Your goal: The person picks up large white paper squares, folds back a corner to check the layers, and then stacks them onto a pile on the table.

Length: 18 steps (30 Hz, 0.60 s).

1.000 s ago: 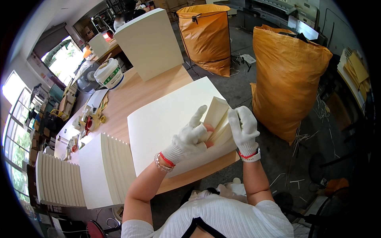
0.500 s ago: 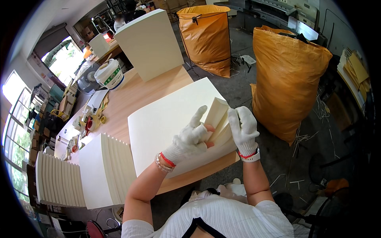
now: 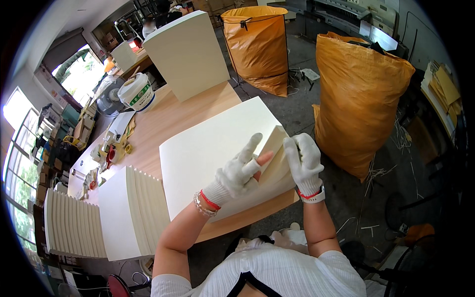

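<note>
A thick, smooth stack of cream paper sheets [image 3: 208, 153] lies on the near part of the pale wood-grain worktop [image 3: 205, 106], its right edge bent up into a narrow ridge. Compared with the earlier frame, that ridge shows slimmer and farther right, and the left hand's bare fingertips sit closer together. The white knit-gloved left hand [image 3: 237, 173] is loosely spread against the ridge; the matching right hand [image 3: 304, 161] is curled at the stack's right edge, its grip hidden. Ribbed cream paper stacks [image 3: 116, 218] stand near left; crinkled orange sacks [image 3: 358, 104] stand right.
</note>
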{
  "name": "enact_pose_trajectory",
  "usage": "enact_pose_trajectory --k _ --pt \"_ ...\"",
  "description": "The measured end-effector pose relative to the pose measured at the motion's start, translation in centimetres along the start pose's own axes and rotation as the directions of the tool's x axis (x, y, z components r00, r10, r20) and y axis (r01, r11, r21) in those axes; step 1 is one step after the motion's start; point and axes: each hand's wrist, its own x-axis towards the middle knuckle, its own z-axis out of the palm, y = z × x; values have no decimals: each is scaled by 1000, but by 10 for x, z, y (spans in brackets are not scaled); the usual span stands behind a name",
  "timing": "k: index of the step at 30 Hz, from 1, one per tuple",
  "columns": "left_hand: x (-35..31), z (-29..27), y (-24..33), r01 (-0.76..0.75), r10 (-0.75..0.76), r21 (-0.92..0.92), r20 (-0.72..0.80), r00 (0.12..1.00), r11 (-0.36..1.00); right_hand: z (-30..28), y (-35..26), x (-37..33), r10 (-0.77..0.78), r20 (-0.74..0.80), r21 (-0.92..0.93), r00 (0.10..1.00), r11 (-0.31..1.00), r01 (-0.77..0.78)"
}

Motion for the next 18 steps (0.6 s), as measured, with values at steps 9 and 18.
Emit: enact_pose_trajectory --k 9,18 --pt "-1 2 1 45 -47 -95 -20 999 994 3 1 0 32 -25 13 999 999 -31" --pt "0 0 -7 -11 8 -184 -18 1000 983 2 6 -1 10 -21 35 1000 999 -9"
